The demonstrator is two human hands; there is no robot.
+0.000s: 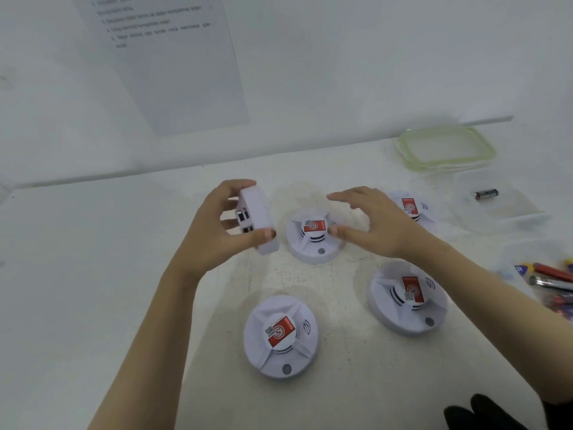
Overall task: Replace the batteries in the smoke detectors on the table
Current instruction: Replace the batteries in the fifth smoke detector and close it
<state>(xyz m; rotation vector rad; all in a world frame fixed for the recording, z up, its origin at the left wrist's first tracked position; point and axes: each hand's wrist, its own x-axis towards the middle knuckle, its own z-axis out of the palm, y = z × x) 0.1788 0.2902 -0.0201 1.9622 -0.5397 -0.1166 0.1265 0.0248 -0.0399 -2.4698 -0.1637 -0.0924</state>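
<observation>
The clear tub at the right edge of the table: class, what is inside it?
Inside the clear tub lies one dark battery, on its side. Nothing else shows inside it. Its label is too blurred to read.

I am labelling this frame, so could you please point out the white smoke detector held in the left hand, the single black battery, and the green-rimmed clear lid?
White smoke detector (259,220): head view, its tilted side.
Single black battery (486,194): head view, mid-body.
Green-rimmed clear lid (412,156): head view, left rim.
</observation>
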